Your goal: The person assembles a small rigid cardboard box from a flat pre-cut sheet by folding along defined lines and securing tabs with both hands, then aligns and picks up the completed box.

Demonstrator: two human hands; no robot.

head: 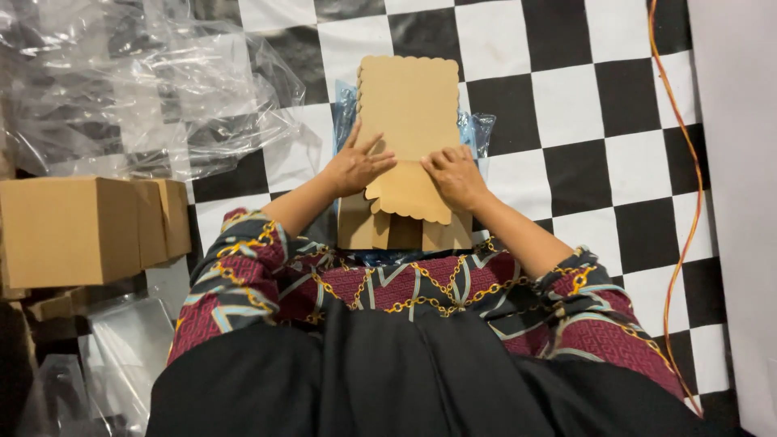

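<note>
biggest thing i see is the checkered floor [599,121], black and white squares, everything sits on it, no counter in view. top left is a heap of clear plastic bags [146,81], crumpled and loose, dumped within arm's reach. left edge, a stack of plain brown cardboard boxes [73,231], folded shut and set side by side, parked out of the way as i read it. more clear plastic low on the left. an orange cable [688,162] runs down the right side of the floor, well apart from the work.

centre: a tan cardboard piece with scalloped edges [409,105], lying flat in front of my knees, its near flap bent down over a boxy cardboard part beneath. it rests on a blue-tinted clear bag [479,129] that peeks out at both sides, probably its wrapper.

my left hand [356,166] is flat on the card's left edge, fingers spread wide, pressing rather than gripping, looks like it pins the sheet. my right hand [455,174] sits on the right side near the flap, fingers curled down onto the surface, half closed, touching but not clearly pinching anything.
</note>
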